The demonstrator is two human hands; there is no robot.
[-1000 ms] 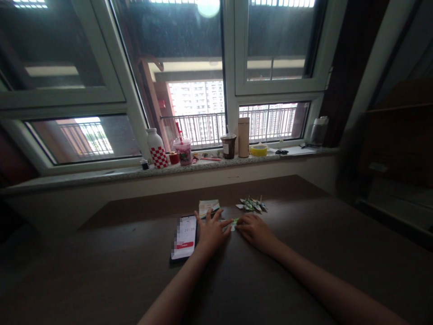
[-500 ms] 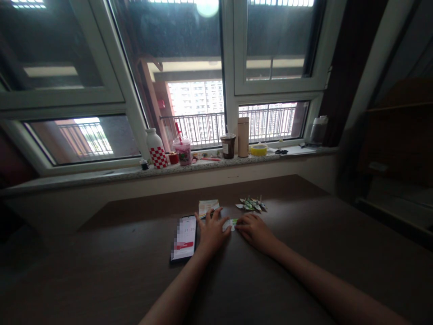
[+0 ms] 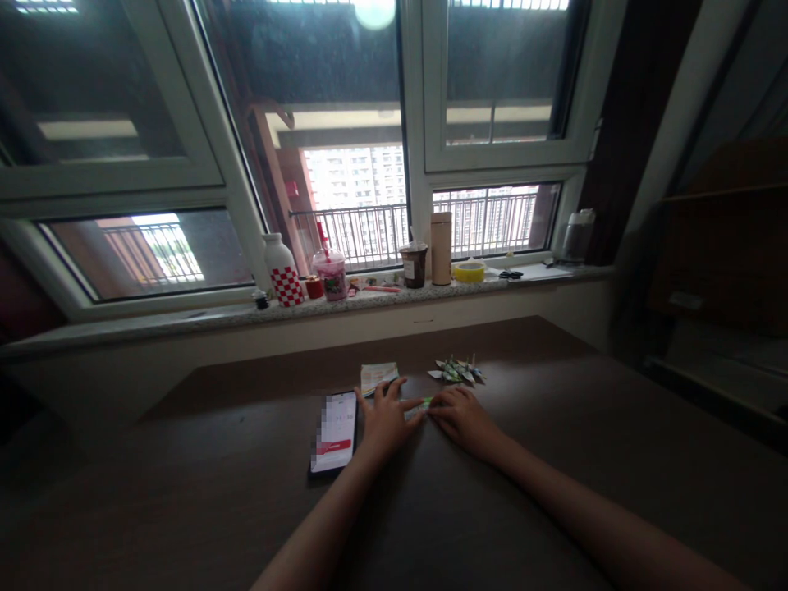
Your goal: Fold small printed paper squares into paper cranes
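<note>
A small green-and-white piece of paper (image 3: 427,403) lies flat on the table between my two hands, mostly covered by fingers. My left hand (image 3: 387,420) holds its left side with thumb and index finger, while the other fingers spread toward a stack of paper sheets (image 3: 377,377). My right hand (image 3: 466,422) has its fingers bent and pressed together on the right end of the paper. Just beyond the right hand is a small heap of folded paper pieces (image 3: 456,371). Left of my left hand lies a phone (image 3: 336,435) with a lit screen.
The dark brown table (image 3: 554,460) reaches to a wall under a window. On the stone sill (image 3: 203,316) stand a red-checked white bottle (image 3: 285,275), a pink cup (image 3: 332,275), a brown-filled cup (image 3: 414,267), a tan flask (image 3: 441,250), yellow tape (image 3: 469,272) and scissors (image 3: 510,275).
My left index finger and thumb have shifted slightly right, closer to the right hand, covering more of the paper. My right hand stays nearly where it was.
</note>
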